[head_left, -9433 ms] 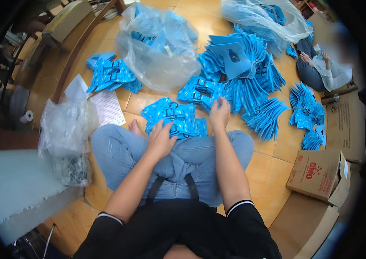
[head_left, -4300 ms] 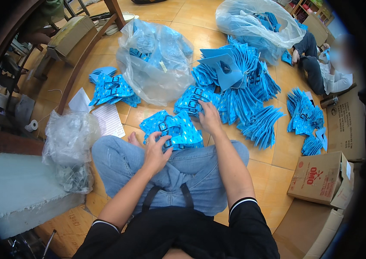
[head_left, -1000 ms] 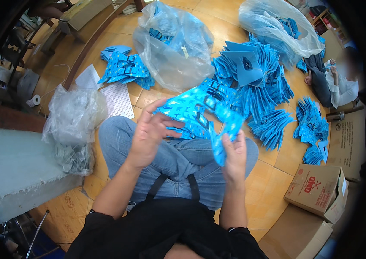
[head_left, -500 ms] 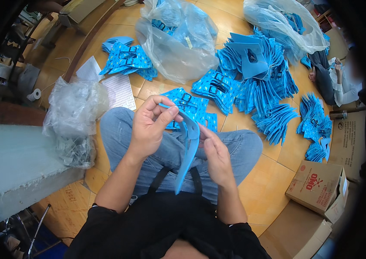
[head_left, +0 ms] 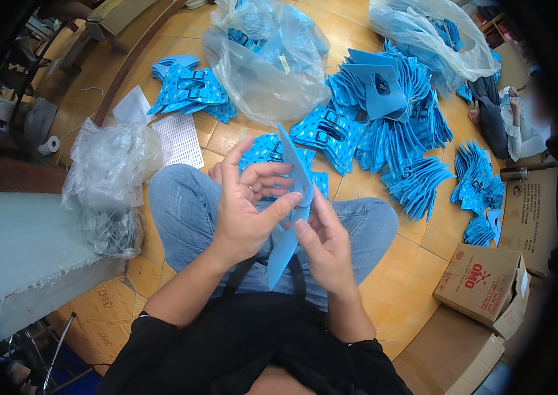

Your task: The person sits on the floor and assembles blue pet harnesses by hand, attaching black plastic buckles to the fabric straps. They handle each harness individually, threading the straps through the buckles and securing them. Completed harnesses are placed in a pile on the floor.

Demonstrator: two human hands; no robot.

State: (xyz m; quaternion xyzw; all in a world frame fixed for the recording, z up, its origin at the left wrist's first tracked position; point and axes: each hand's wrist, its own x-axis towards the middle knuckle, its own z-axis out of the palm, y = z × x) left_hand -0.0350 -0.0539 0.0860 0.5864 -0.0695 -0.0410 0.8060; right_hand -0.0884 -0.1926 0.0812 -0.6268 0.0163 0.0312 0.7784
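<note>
A plain light-blue flexible panel (head_left: 283, 258) stands nearly edge-on above my lap, bent at its middle. My right hand (head_left: 329, 253) pinches it at the bend, thumb on the near side and fingers behind. My left hand (head_left: 244, 214) is beside its left face, fingers spread apart, the thumb tip touching it near the middle. Beyond my hands, printed blue panels with black buckles (head_left: 267, 150) lie on the floor at my knees. Another small stack of buckled panels (head_left: 328, 135) lies just right of them.
A large bundle of blue panels (head_left: 400, 112) sits at far right, with smaller stacks (head_left: 417, 187) nearby. Clear plastic bags (head_left: 259, 79) hold more panels. Crumpled plastic (head_left: 107, 158) and printed sheets (head_left: 181, 139) lie left. Cardboard boxes (head_left: 479, 283) stand right; another person (head_left: 522, 128) sits beyond.
My left hand has let go of the panel's upper end, and its fingers have spread. The panel's upper part now stands up straighter. My right hand has shifted its hold to the bend.
</note>
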